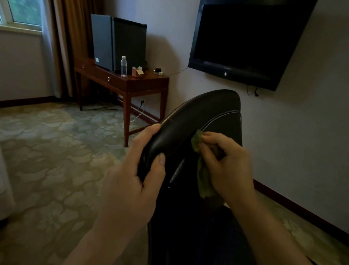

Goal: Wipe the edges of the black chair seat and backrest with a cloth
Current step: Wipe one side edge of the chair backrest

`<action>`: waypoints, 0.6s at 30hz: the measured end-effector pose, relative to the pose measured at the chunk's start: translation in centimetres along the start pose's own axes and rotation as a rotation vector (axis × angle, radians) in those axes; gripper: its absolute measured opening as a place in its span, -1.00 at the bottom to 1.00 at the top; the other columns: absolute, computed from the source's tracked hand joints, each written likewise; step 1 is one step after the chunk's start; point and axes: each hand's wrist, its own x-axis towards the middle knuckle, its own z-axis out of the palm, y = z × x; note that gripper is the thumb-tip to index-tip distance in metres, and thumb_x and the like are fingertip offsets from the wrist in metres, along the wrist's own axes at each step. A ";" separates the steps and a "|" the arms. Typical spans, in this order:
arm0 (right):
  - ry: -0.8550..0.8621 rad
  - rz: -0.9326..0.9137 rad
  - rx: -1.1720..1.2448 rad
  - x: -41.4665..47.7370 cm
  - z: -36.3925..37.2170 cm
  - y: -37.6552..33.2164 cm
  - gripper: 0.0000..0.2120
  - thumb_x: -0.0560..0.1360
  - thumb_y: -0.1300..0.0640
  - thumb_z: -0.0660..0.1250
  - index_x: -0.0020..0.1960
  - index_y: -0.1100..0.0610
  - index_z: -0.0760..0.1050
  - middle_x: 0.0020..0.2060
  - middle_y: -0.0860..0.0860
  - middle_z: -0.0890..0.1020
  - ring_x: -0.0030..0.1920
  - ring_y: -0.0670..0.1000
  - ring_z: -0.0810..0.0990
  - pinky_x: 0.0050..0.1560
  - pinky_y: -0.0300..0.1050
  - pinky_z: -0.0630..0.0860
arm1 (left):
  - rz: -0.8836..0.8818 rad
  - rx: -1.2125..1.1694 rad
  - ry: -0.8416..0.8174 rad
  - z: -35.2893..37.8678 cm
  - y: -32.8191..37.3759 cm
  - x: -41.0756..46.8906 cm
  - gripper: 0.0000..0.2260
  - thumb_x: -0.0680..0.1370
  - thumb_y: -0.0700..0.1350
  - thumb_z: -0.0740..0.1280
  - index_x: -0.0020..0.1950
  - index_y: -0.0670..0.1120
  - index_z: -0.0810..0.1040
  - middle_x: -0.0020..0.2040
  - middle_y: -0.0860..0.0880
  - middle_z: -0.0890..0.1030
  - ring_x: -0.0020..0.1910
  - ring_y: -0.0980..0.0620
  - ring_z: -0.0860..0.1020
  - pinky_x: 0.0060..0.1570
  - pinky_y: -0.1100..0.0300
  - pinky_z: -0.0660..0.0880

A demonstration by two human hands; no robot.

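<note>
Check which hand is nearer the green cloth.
Right. The right hand pinches the green cloth against the black chair; the left hand grips the chair's edge beside it, clear of the cloth.

Left hand (136, 177) gripped backrest (191, 121) edge: thumb pressed flat on near face, fingers curled over far side. Right hand (227, 165), knuckles up, fingers bunched, pinched cloth (203, 181) against backrest.

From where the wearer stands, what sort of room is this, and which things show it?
Probably a hotel room: a wall-mounted television, a mini fridge on a wooden desk, and heavy curtains.
</note>
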 end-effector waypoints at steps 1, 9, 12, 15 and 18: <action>-0.005 -0.033 0.009 -0.6 0.0 -0.4 -0.79 0.50 0.10 0.36 0.11 -0.10 0.56 0.04 -0.17 0.62 0.05 -0.21 0.60 0.12 -0.20 0.58 | 0.005 0.001 0.003 0.0 0.0 0.0 -0.60 0.60 0.11 0.15 0.45 0.17 0.34 0.05 0.30 0.53 -0.14 0.07 0.61 -0.38 0.13 0.54; -0.049 -0.112 -0.071 1.0 -0.5 -0.1 -0.80 0.51 0.08 0.34 0.13 -0.04 0.56 0.00 -0.24 0.58 0.02 -0.28 0.56 0.13 -0.38 0.49 | 0.016 0.025 0.028 0.3 0.4 -0.1 -0.63 0.63 0.01 0.20 0.45 0.17 0.35 0.08 0.33 0.50 -0.12 0.14 0.59 -0.33 0.30 0.55; -0.032 -0.014 -0.055 2.8 -0.8 0.6 -0.82 0.54 0.15 0.36 0.11 -0.05 0.55 -0.07 -0.32 0.54 -0.04 -0.37 0.52 0.05 -0.50 0.44 | 0.015 0.022 0.025 0.2 0.5 -0.1 -0.63 0.63 -0.01 0.20 0.45 0.17 0.34 0.06 0.31 0.51 -0.13 0.10 0.60 -0.37 0.26 0.54; -0.023 -0.001 -0.051 2.7 -0.6 0.6 -0.82 0.54 0.16 0.35 0.08 -0.08 0.53 -0.06 -0.30 0.54 0.00 -0.33 0.53 0.08 -0.42 0.48 | 0.018 0.022 0.023 0.1 0.4 0.0 -0.63 0.63 0.03 0.18 0.45 0.17 0.34 0.06 0.31 0.51 -0.15 0.11 0.61 -0.39 0.29 0.54; -0.020 -0.083 -0.044 0.7 -0.1 -0.1 -0.80 0.53 0.17 0.35 0.10 -0.07 0.52 0.01 -0.32 0.51 0.07 -0.35 0.52 0.14 -0.44 0.45 | 0.028 0.005 0.019 0.1 0.3 0.0 -0.63 0.62 0.06 0.15 0.45 0.21 0.32 0.06 0.30 0.51 -0.15 0.09 0.60 -0.39 0.26 0.54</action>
